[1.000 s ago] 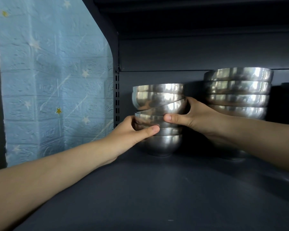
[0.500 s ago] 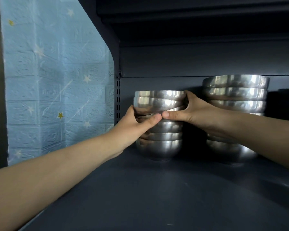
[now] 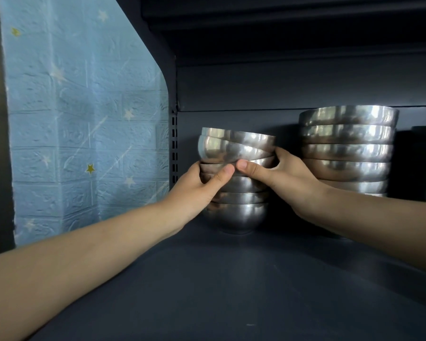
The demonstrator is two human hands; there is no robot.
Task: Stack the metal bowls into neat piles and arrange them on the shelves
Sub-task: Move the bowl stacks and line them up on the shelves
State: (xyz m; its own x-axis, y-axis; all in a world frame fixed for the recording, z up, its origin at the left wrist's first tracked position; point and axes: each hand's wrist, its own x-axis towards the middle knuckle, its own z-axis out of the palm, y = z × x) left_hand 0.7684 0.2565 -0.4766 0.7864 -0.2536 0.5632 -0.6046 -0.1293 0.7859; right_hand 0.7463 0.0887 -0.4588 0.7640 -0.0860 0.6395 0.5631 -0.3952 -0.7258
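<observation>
Left hand (image 3: 199, 187) and right hand (image 3: 284, 179) grip the upright small bowl stack (image 3: 236, 183) mid-height on the shelf (image 3: 231, 291), its top bowls (image 3: 234, 146) tilted down rightward.

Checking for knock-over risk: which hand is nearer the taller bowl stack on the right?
Right. The right hand grips the small stack just beside the taller stack; the left hand is on the far side.

Silver bowls (image 3: 236, 148), dark grey shelf (image 3: 231, 291), star-patterned blue wall (image 3: 84, 119).

Dim shelf (image 3: 231, 291) interior, daylight glinting off the bowls (image 3: 236, 148), sharp centre, wide-angle bending at edges
</observation>
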